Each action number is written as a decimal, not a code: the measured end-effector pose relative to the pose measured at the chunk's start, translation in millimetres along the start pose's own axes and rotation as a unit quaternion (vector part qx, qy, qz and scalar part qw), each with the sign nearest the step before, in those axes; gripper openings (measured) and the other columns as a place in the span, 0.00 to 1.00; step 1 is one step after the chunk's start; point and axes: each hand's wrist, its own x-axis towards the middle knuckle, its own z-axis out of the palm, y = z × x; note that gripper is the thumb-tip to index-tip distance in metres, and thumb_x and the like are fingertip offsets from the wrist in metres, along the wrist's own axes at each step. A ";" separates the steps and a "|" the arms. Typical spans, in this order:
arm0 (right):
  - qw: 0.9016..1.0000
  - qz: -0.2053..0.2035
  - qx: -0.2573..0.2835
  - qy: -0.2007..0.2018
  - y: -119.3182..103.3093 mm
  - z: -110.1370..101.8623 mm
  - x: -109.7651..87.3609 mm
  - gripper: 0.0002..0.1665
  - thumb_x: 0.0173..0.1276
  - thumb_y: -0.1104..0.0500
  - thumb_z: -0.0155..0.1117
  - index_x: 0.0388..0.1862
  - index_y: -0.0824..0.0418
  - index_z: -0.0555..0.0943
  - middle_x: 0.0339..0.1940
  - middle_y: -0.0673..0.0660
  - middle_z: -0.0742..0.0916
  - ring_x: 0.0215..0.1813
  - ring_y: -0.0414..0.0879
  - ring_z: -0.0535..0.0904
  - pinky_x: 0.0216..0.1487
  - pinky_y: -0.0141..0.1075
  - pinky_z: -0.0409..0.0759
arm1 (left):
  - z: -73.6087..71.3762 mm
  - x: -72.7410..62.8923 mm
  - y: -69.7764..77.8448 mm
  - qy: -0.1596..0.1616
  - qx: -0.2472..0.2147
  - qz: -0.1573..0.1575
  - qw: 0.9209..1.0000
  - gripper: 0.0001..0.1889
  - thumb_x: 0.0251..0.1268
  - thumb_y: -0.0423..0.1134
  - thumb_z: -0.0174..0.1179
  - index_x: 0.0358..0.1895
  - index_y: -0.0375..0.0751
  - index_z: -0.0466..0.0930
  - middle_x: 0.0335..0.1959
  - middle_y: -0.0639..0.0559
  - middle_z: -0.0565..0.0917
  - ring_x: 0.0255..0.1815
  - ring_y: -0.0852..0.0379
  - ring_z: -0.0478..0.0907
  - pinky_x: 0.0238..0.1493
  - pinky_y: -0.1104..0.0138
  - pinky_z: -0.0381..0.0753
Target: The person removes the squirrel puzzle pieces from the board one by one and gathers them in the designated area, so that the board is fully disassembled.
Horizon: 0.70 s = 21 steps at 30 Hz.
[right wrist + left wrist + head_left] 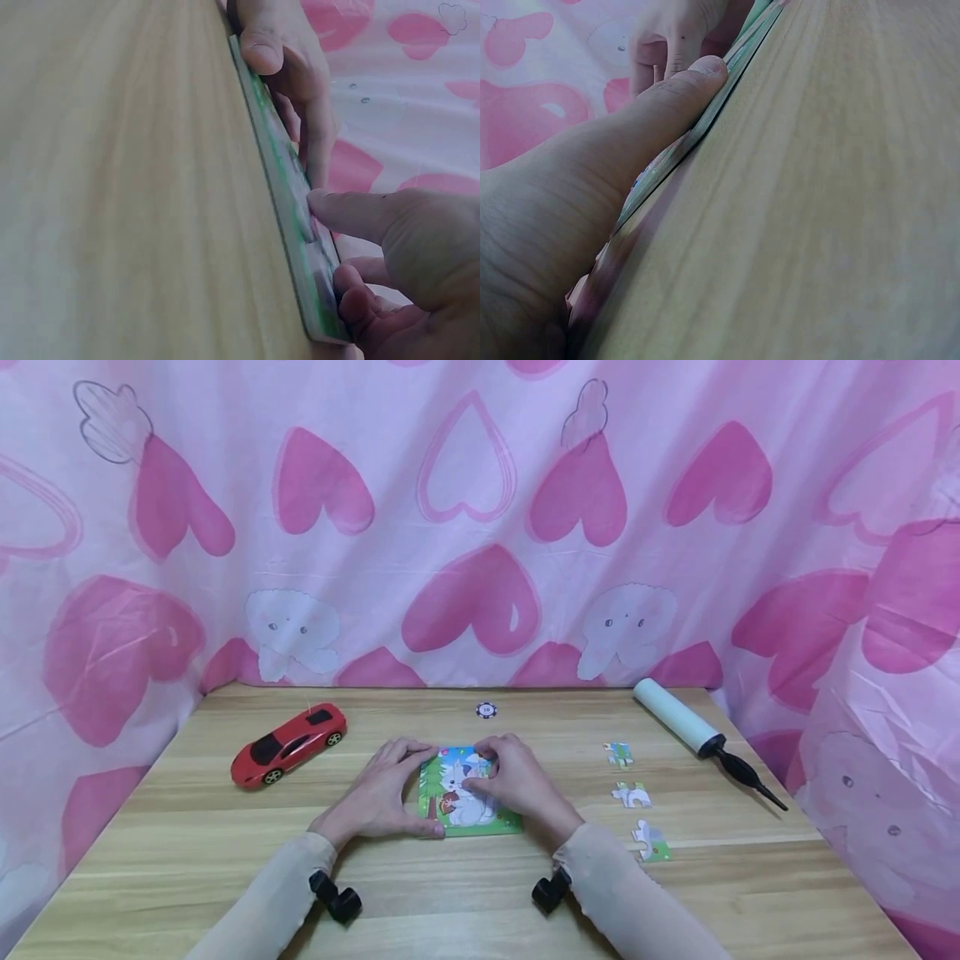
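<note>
A small jigsaw puzzle [472, 817] with a white cartoon animal on a green and blue scene lies flat on the wooden table. My left hand [385, 789] holds its left side, thumb along the near edge and fingers at the far corner. In the left wrist view the left thumb [679, 90] presses against the board's rim. Over the upper right of the picture, my right hand [521, 779] pinches a puzzle piece [481, 767] between thumb and curled fingers, low on the board. From the right wrist camera, the right thumb [349, 210] touches the picture surface; the piece is mostly covered.
Three loose puzzle pieces lie in a column to the right: an upper one [619, 753], a middle one [632, 794] and a lower one [651, 842]. A red toy car [290, 745] stands left, a poker chip [486, 710] behind, a hand pump [682, 718] far right.
</note>
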 end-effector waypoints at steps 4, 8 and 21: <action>1.000 0.010 0.000 -0.007 -1.7 -0.4 0.6 0.37 0.67 0.49 0.87 0.71 0.59 0.85 0.56 0.53 0.83 0.44 0.43 0.79 0.43 0.33 0.83 | -0.3 -0.1 0.4 0.000 -0.002 -0.001 1.000 0.69 0.42 0.86 0.76 0.88 0.52 0.67 0.82 0.51 0.67 0.82 0.47 0.62 0.88 0.38 0.57; 1.000 0.018 0.000 -0.014 -3.4 -0.2 1.1 0.37 0.68 0.49 0.86 0.73 0.58 0.85 0.57 0.53 0.83 0.47 0.44 0.78 0.48 0.35 0.83 | -0.6 -0.4 0.6 0.002 -0.005 -0.001 1.000 0.68 0.42 0.85 0.76 0.87 0.52 0.68 0.81 0.52 0.68 0.82 0.47 0.62 0.88 0.37 0.58; 1.000 0.025 0.003 -0.016 -5.4 -0.5 1.6 0.38 0.68 0.50 0.87 0.74 0.57 0.83 0.57 0.54 0.81 0.47 0.45 0.78 0.48 0.38 0.82 | 0.3 -0.1 -0.9 0.004 -0.005 0.002 1.000 0.68 0.42 0.85 0.76 0.87 0.51 0.69 0.81 0.52 0.68 0.81 0.47 0.63 0.87 0.38 0.60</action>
